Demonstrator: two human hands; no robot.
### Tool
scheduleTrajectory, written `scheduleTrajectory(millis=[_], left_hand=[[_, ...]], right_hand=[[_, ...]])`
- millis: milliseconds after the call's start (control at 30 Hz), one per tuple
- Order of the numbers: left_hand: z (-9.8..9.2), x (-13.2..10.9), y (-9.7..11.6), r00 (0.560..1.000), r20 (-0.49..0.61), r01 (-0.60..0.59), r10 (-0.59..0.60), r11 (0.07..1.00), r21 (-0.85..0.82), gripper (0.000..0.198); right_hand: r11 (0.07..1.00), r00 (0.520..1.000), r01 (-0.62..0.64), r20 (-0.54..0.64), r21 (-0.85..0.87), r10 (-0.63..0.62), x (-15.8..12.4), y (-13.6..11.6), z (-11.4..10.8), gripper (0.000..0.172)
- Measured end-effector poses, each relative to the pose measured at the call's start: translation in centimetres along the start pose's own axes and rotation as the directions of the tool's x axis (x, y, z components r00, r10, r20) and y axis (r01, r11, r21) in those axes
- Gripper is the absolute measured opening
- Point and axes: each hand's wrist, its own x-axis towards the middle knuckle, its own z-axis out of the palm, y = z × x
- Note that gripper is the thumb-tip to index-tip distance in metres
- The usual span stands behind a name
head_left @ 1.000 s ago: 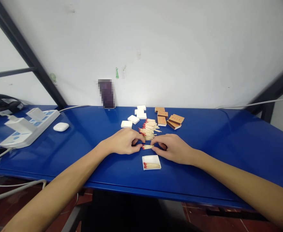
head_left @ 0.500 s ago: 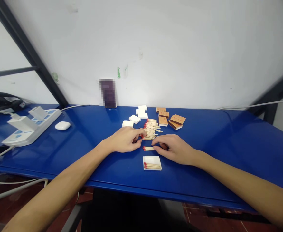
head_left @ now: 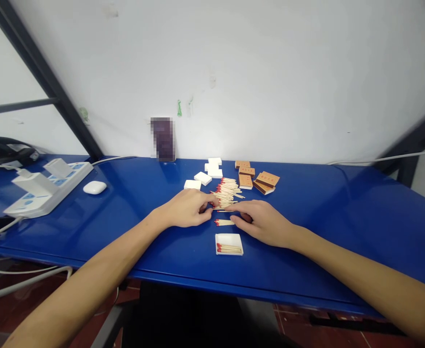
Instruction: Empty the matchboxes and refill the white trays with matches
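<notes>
A loose pile of red-headed matches [head_left: 228, 189] lies in the middle of the blue desk. My left hand [head_left: 187, 208] rests at the pile's left edge, index finger by the match heads, thumb apart from it. From the right, the index fingertip of my right hand [head_left: 261, 221] touches a single match [head_left: 222, 211] just below the pile. Its thumb is spread, near the ends of a small group of matches [head_left: 224, 222]. Both hands are open, their other fingers partly hidden. Closest to me, a white matchbox tray [head_left: 228, 239] holds several matches.
White matchbox trays [head_left: 202, 178] lie behind the pile to the left, and brown matchbox sleeves [head_left: 245, 181] to the right. A white earbud case [head_left: 95, 187] and a power strip [head_left: 49, 199] with chargers are at the left. A blurred phone-like object [head_left: 163, 140] leans against the wall.
My right index finger has moved away from the small group toward the pile's lower edge, where a single match now shows slightly apart. My left hand has hardly moved.
</notes>
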Motion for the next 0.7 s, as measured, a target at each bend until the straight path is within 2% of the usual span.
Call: scheduleTrajectory(millis=[700], left_hand=[[-0.05,-0.07,0.05,1.000,0.013,-0.001,0.001,1.000,-0.006,0.021]], right_hand=[[1.000,1.000,0.000,0.001,0.023,0.000,-0.06,0.21,0.09,0.033]])
